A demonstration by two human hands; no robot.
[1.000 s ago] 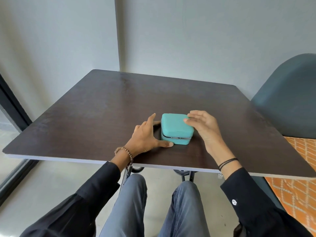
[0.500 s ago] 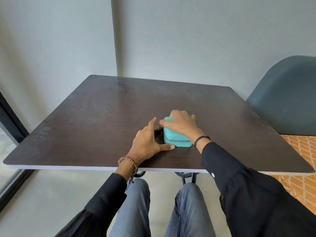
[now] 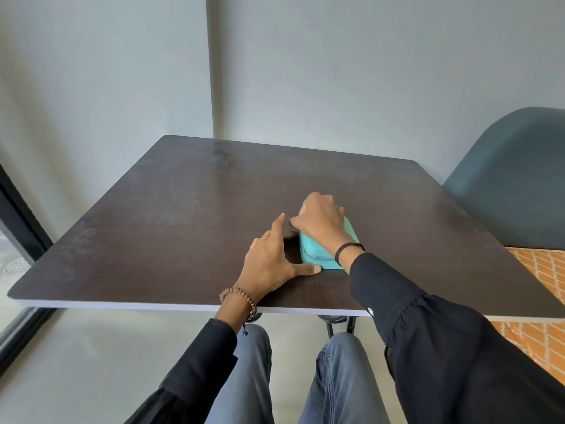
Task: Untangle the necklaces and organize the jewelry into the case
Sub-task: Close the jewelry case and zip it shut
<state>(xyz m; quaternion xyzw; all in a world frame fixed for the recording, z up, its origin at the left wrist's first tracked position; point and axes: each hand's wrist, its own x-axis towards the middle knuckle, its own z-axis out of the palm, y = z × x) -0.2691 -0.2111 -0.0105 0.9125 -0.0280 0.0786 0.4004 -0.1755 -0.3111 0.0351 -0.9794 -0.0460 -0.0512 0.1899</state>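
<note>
Right hand (image 3: pixel 321 221) now atop case (image 3: pixel 316 255)

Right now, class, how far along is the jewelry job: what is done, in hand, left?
Done: nothing that shows; the case sits closed on the table, no jewelry in sight. In hand: the left hand braces its side, the right hand grips it from above. Left: opening it, untangling and sorting.

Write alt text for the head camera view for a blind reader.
A person's right hand curls over a closed turquoise case on a dark table, while the left hand braces its left side. A blue chair stands at right.
</note>
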